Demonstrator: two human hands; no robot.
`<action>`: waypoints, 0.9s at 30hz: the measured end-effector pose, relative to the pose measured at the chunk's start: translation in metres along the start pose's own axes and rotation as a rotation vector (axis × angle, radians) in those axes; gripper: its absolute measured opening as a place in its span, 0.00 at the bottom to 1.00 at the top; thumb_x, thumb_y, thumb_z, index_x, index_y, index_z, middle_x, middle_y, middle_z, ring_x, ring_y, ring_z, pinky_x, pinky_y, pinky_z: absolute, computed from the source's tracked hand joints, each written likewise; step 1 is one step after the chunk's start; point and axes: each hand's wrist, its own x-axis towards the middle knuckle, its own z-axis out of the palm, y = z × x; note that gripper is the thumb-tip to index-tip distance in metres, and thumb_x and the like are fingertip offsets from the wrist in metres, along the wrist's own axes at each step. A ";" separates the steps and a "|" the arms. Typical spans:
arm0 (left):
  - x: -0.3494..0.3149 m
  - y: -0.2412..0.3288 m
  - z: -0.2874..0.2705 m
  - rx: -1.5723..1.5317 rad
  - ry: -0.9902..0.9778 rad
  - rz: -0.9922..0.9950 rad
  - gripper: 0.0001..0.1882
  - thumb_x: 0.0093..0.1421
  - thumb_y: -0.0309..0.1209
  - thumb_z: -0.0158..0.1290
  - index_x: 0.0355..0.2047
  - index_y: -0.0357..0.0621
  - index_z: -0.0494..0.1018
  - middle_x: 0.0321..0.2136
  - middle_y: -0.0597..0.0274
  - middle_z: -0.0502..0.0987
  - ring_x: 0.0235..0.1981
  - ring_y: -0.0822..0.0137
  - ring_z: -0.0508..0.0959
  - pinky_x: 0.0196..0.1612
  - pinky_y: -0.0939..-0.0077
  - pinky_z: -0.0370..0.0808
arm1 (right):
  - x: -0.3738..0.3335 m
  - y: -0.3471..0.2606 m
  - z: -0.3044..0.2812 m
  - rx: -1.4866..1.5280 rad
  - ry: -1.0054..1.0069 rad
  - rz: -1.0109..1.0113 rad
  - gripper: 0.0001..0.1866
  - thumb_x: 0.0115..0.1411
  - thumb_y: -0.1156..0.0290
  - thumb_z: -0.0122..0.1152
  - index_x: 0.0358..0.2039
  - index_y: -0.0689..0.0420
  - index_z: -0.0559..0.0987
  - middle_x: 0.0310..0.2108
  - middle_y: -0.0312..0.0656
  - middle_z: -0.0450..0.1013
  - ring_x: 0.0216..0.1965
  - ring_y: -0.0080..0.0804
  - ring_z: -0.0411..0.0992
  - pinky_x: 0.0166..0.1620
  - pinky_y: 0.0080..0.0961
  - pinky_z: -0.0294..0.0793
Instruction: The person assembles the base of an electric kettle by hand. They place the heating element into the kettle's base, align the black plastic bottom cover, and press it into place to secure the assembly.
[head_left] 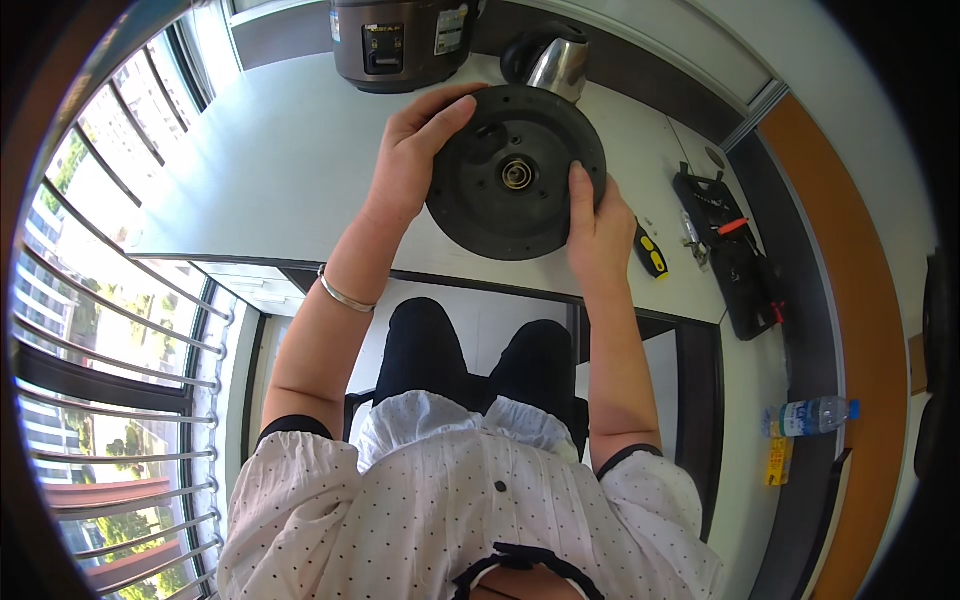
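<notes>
Both hands hold up a round black dished plate [470,215] above the table's near edge, its face turned toward me. A coiled brass-coloured spring [517,174] sits at its centre, with small holes around it and along the rim. My left hand [420,145] grips the upper left rim, thumb lying on the face. Around the right rim my right hand [602,230] is closed, its thumb pressed on the front. The other fingers of both hands are mostly hidden behind the plate.
A brown rice cooker [402,45] and a shiny metal kettle [558,68] stand at the back. To the right lie a yellow-black screwdriver [652,252], a black tool case [735,255] with red-handled tools, a water bottle [810,417] and a small yellow box [778,460]. A barred window is at left.
</notes>
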 end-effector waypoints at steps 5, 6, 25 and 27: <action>0.000 0.000 -0.001 -0.024 0.013 -0.012 0.16 0.63 0.32 0.52 0.46 0.32 0.74 0.39 0.58 0.79 0.39 0.72 0.77 0.45 0.80 0.73 | 0.000 0.002 0.000 -0.021 -0.006 -0.027 0.29 0.64 0.46 0.46 0.33 0.65 0.76 0.24 0.55 0.75 0.29 0.55 0.74 0.34 0.42 0.72; 0.000 0.000 0.000 -0.028 0.020 -0.014 0.16 0.63 0.32 0.52 0.46 0.32 0.74 0.39 0.58 0.79 0.40 0.72 0.77 0.45 0.80 0.73 | 0.000 0.002 0.000 -0.028 -0.011 -0.031 0.29 0.64 0.46 0.46 0.33 0.65 0.76 0.24 0.55 0.75 0.28 0.55 0.74 0.34 0.42 0.72; -0.004 -0.002 0.000 0.054 0.035 0.022 0.18 0.59 0.32 0.57 0.46 0.32 0.75 0.38 0.57 0.79 0.38 0.71 0.78 0.44 0.79 0.75 | -0.001 0.009 -0.001 -0.085 -0.005 -0.145 0.26 0.68 0.53 0.42 0.46 0.67 0.71 0.22 0.56 0.74 0.26 0.54 0.74 0.32 0.42 0.72; -0.002 -0.001 0.001 0.060 0.046 0.019 0.18 0.59 0.32 0.57 0.45 0.32 0.75 0.38 0.57 0.79 0.38 0.71 0.78 0.44 0.79 0.75 | 0.000 0.007 -0.002 -0.091 -0.016 -0.132 0.26 0.68 0.53 0.42 0.46 0.67 0.71 0.21 0.55 0.74 0.26 0.54 0.75 0.31 0.42 0.72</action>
